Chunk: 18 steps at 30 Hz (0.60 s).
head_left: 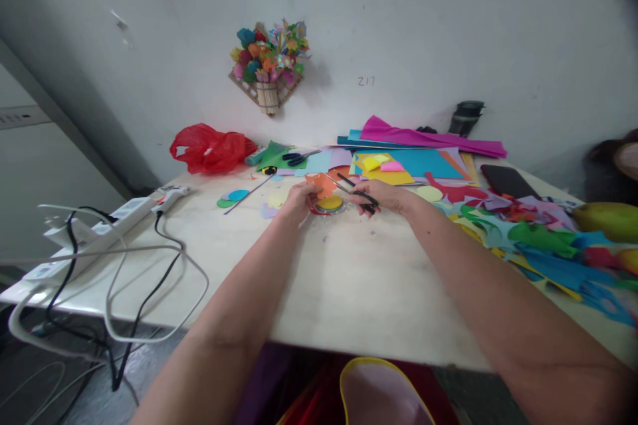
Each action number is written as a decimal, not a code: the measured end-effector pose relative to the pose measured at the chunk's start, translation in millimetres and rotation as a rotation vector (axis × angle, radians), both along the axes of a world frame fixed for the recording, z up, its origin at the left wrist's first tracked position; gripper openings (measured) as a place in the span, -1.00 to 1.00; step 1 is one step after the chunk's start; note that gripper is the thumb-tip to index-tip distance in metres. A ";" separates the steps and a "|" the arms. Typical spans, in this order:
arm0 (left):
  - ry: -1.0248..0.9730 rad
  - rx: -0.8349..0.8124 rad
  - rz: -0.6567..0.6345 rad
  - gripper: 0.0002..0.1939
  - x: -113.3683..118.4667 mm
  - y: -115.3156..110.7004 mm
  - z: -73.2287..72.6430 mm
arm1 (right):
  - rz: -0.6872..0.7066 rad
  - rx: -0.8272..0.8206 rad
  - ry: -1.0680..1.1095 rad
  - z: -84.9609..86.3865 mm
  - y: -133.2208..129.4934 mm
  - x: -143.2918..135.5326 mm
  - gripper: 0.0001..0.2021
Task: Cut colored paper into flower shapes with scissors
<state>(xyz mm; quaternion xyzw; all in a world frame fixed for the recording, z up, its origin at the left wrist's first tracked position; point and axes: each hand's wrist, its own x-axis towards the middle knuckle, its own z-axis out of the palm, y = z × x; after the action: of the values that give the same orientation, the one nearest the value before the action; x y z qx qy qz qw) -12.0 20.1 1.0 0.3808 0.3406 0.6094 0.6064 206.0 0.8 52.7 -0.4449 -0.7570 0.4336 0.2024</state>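
My left hand (300, 200) is closed on the edge of a piece of orange paper (323, 186), thumb and fingers pinching it. My right hand (381, 196) grips a pair of scissors with black handles (367, 200). Their blades are parted and point to the far left, by the orange paper's right side. Between my hands, a yellow paper circle (329, 202) rests on a stack of round pieces on the table. Small paper scraps lie just in front of it.
Blue and green paper circles (238, 194) lie at left. Behind are a second pair of scissors (295, 159), a red plastic bag (212, 148) and coloured sheets (428, 163). Cut scraps (543, 239) and a phone (508, 181) spread right. A power strip (100, 236) trails cables over the left edge.
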 end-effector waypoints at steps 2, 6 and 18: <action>-0.004 -0.002 0.004 -0.83 0.1 0.8 -0.9 | 0.000 0.005 0.000 -1.0 0.9 0.1 -0.62; -0.008 0.008 0.004 -0.84 0.1 1.7 -1.9 | 0.006 0.011 0.002 -1.7 1.5 0.3 -0.61; 0.006 0.005 -0.002 -0.86 0.8 -0.1 0.5 | -0.025 0.007 -0.008 1.6 -2.8 -2.4 -0.67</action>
<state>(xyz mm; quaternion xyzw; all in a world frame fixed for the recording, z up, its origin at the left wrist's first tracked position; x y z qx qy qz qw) -11.2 20.0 1.5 0.3846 0.3406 0.6085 0.6048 203.6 -2.0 54.3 -0.4551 -0.7538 0.4266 0.2064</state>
